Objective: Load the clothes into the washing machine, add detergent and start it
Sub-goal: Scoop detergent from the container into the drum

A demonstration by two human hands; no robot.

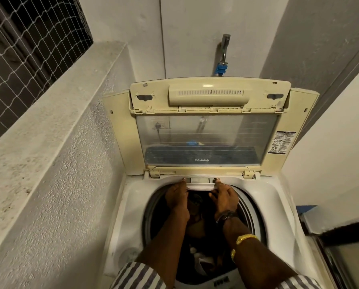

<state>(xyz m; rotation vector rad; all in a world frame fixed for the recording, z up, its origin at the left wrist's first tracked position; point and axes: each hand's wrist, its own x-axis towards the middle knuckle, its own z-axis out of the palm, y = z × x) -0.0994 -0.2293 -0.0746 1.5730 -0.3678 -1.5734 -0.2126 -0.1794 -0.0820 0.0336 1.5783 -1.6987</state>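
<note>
A top-loading washing machine [132,205] fills the lower middle, its yellowed lid [205,138] folded up against the back wall. Dark clothes [197,232] with a bit of white fabric lie inside the drum. At the drum's far rim sits a white detergent drawer [201,186]. My left hand [177,198] grips the drawer's left end, and my right hand [226,197] grips its right end. Both arms reach over the drum opening. No detergent container is in view.
A rough concrete ledge [59,122] runs close along the left, under a netted window [28,38]. A tap with a blue hose fitting [222,67] is on the wall behind the lid. A wall and a dark door frame [341,236] hem in the right side.
</note>
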